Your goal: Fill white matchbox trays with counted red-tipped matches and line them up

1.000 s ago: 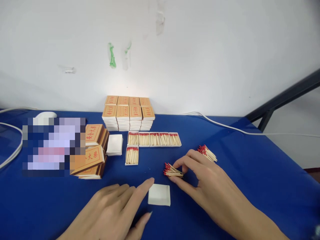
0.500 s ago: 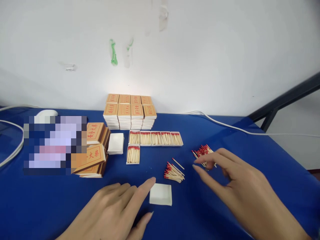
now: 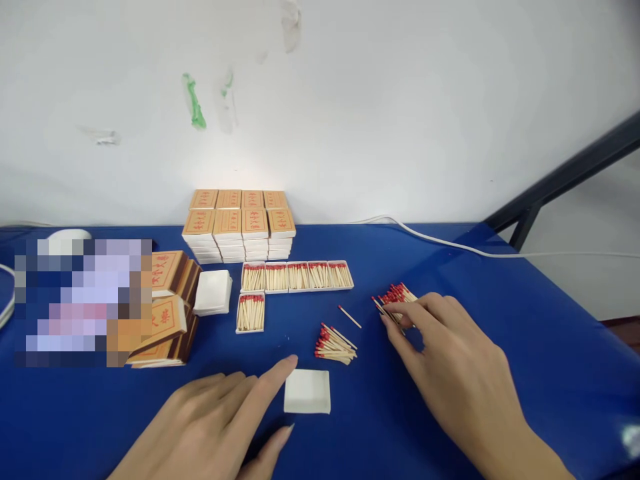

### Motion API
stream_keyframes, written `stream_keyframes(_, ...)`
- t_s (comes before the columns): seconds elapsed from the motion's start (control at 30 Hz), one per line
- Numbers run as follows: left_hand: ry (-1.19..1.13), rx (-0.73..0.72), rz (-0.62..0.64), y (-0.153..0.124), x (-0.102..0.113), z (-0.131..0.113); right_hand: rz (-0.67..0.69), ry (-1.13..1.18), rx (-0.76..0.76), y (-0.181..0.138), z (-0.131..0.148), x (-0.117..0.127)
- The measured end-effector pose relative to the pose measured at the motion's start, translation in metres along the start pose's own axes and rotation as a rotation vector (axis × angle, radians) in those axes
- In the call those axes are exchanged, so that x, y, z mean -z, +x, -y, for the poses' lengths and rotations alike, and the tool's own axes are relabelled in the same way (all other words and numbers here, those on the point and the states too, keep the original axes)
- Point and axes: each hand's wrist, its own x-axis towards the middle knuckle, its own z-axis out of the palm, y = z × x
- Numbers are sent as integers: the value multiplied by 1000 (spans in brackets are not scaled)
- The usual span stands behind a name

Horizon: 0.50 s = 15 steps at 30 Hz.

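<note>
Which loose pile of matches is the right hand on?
The right-most pile, at the right hand's fingertips. The other pile lies untouched, just beyond the white tray.

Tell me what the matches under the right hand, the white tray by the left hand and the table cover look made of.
Matches: pale bare wood sticks with matte red tips.
White tray: likely thin matte cardboard, with crisp folded edges.
Table cover: blue fabric or plastic sheet with a slight sheen and creases near the edge; I cannot tell which.
</note>
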Motion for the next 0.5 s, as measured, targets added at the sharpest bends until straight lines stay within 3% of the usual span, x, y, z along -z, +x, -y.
stream_keyframes(0.5, 47, -2, -5, -1, 1, 1, 168, 238, 19, 15, 13, 9)
